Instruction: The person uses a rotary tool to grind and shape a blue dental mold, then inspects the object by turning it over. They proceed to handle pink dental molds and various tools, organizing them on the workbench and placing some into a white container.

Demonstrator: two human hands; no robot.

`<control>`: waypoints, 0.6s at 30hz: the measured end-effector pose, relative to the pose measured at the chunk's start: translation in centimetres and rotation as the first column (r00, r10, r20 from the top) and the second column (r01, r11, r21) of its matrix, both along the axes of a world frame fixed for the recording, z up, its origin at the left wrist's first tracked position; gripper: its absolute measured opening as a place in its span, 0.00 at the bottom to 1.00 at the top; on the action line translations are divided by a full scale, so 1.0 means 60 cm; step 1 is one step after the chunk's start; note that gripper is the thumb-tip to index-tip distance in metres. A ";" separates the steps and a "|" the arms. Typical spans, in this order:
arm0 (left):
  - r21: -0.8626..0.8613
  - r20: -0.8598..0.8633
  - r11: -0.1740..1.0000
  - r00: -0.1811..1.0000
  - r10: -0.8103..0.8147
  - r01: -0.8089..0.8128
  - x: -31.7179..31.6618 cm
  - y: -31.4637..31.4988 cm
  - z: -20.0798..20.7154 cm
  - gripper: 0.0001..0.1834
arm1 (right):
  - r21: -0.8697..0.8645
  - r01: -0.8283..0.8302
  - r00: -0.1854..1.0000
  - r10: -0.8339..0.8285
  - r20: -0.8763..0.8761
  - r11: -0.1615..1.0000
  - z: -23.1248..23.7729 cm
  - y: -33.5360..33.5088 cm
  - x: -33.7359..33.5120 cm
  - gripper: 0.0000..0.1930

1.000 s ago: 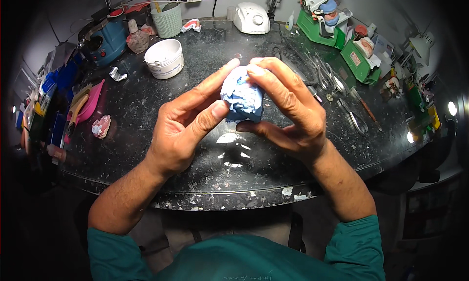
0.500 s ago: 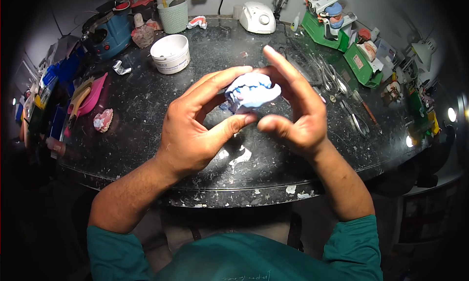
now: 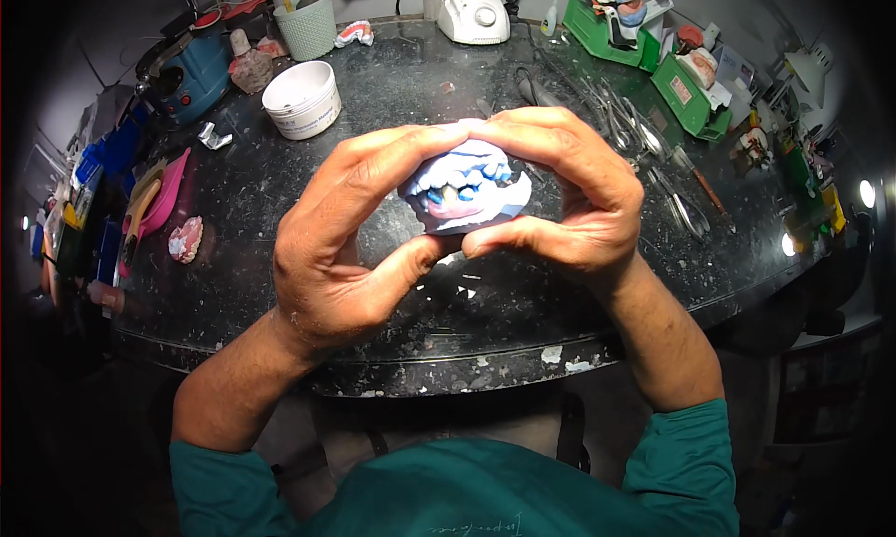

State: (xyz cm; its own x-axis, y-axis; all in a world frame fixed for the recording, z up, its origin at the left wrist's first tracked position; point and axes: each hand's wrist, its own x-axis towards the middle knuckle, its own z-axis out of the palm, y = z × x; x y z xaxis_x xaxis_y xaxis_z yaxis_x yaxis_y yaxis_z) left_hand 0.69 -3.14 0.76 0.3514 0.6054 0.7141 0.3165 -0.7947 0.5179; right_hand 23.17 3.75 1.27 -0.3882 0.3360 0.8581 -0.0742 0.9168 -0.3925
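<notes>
A pale blue and white dental model (image 3: 469,190), its upper and lower parts set together, is held up over the dark worktop in both hands. Bits of pink and darker blue show along its front between the two parts. My left hand (image 3: 341,224) grips its left side, fingers over the top and thumb under the lower edge. On the other side, my right hand (image 3: 583,187) closes on it the same way, fingertips meeting the left ones at the top. The back of the model is hidden.
On the black worktop (image 3: 392,322), a white tub (image 3: 301,100) stands behind my left hand. Left lie a pink dental cast (image 3: 186,239) and pink dustpan (image 3: 166,199). Metal tools (image 3: 644,131) and green bins (image 3: 691,94) are at right. A white box-shaped device (image 3: 473,14) stands far back.
My right thumb and fingers, apart from the model before, have closed on it. The model has turned, showing more of its front. The view has shifted slightly.
</notes>
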 end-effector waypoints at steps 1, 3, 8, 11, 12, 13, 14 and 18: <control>0.014 -0.002 1.000 1.000 -0.002 0.002 0.000 0.001 0.000 0.34 | 0.007 0.003 1.000 -0.003 0.001 1.000 0.000 -0.001 0.000 0.32; 0.046 -0.002 0.999 1.000 -0.007 0.007 0.002 0.003 0.000 0.33 | 0.023 0.010 1.000 -0.010 0.008 1.000 0.005 -0.003 0.001 0.32; 0.138 0.110 0.990 0.994 0.015 -0.030 0.017 0.000 0.003 0.35 | 0.067 0.006 0.997 -0.010 0.072 0.998 0.011 -0.010 0.009 0.36; 0.189 0.046 0.982 0.999 0.021 -0.029 0.008 0.002 0.002 0.34 | 0.050 0.007 1.000 -0.008 0.028 0.999 0.011 -0.015 0.002 0.34; 0.206 -0.014 0.978 1.000 0.018 -0.015 0.004 0.001 0.004 0.33 | 0.035 0.006 1.000 -0.006 -0.016 0.999 0.011 -0.016 -0.001 0.33; 0.223 -0.021 0.975 0.999 0.027 -0.022 0.004 0.000 0.007 0.33 | 0.035 -0.001 1.000 0.002 -0.012 0.999 0.012 -0.015 -0.001 0.33; 0.238 -0.025 0.971 0.999 0.035 -0.028 0.005 0.000 0.009 0.34 | 0.033 -0.008 1.000 0.008 -0.006 0.999 0.012 -0.014 -0.001 0.33; 0.296 -0.074 0.952 0.992 0.100 -0.073 0.006 -0.008 0.023 0.35 | -0.002 -0.050 0.999 0.050 -0.005 0.999 0.010 -0.013 -0.002 0.33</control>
